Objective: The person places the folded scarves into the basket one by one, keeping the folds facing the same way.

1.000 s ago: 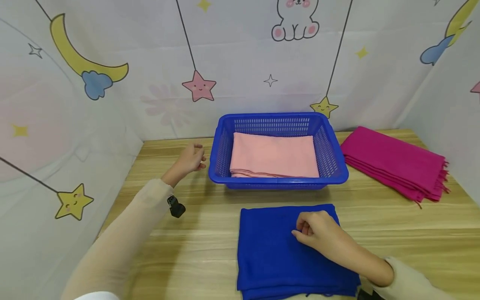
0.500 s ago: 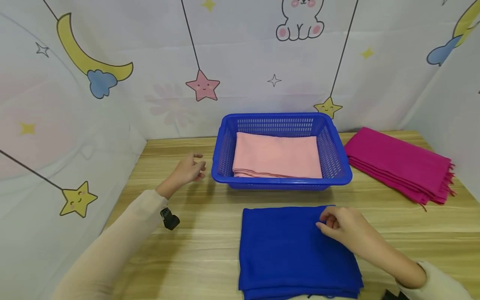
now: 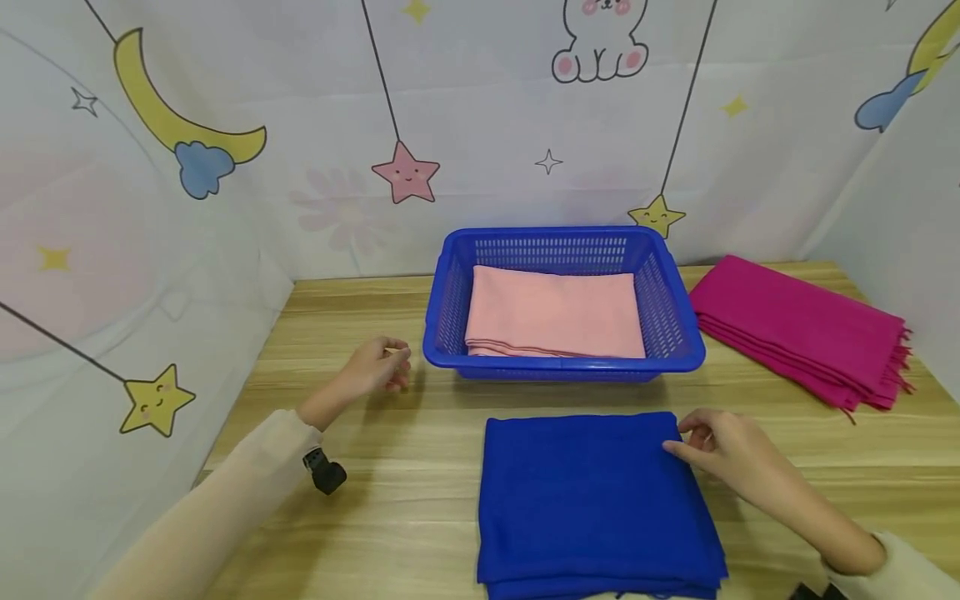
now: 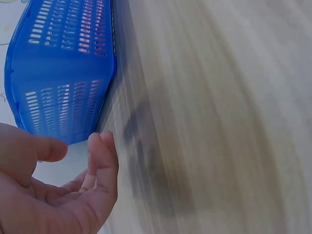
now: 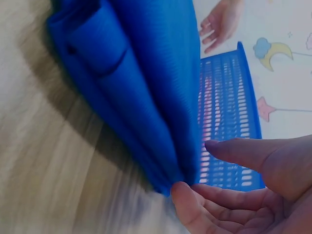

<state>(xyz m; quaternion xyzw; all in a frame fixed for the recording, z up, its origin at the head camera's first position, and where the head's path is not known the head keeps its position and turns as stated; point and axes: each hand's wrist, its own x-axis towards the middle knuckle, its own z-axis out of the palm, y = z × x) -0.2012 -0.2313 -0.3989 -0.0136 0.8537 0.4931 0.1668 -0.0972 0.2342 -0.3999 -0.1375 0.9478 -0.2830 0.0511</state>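
Observation:
A folded blue scarf [image 3: 592, 500] lies on the table in front of the basket. My right hand [image 3: 738, 454] is at its far right corner, thumb and fingers apart. In the right wrist view the fingertips [image 5: 183, 195] are at the scarf's edge; whether they touch it I cannot tell. My left hand [image 3: 371, 367] hovers left of the blue plastic basket [image 3: 562, 363], fingers loosely bent, holding nothing. In the left wrist view a gap separates thumb and fingers, and the hand's shadow falls on the wood. Inside the basket rests a folded pink cloth [image 3: 555, 312].
A folded magenta scarf [image 3: 798, 329] with fringe lies right of the basket. Behind the wooden table [image 3: 390, 517] hangs a white printed curtain [image 3: 480, 100], which also closes in both sides.
My right hand has moved right, from over the middle of the blue scarf to its far right corner. My left hand has come slightly nearer. Basket and cloths stay in place.

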